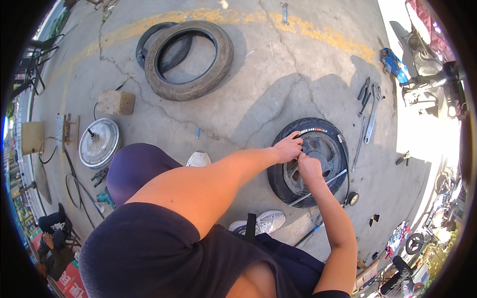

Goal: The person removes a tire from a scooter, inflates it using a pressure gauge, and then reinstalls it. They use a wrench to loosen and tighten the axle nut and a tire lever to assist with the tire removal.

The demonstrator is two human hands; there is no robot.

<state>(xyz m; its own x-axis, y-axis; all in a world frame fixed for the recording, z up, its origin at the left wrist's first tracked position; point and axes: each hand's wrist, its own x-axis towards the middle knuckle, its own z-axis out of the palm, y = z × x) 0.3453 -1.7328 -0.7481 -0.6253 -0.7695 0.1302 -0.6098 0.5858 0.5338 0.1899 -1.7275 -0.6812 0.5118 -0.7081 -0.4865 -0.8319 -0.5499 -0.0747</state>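
A scooter-type wheel [318, 145] with a black tire lies flat on the concrete in front of me. My left hand [288, 148] is at the rim's left side, its fingers bent together and one finger reaching onto the tire. Right beside it, my right hand [310, 168] is closed in a fist over the rim. Whatever the fingers grip is too small or hidden to make out. A thin metal bar [325, 183] slants across the wheel's near side. Along the right side runs a black hose [346, 155], leading toward a round gauge [353, 198].
Two loose tires [218, 74] lie overlapped at the far left. Wrenches [370, 126] and pliers [365, 89] are on the floor to the right; another wrench [284, 14] is farther off. A motor wheel [99, 143], wooden block [116, 102] and cables stand left. A person [52, 243] sits far left.
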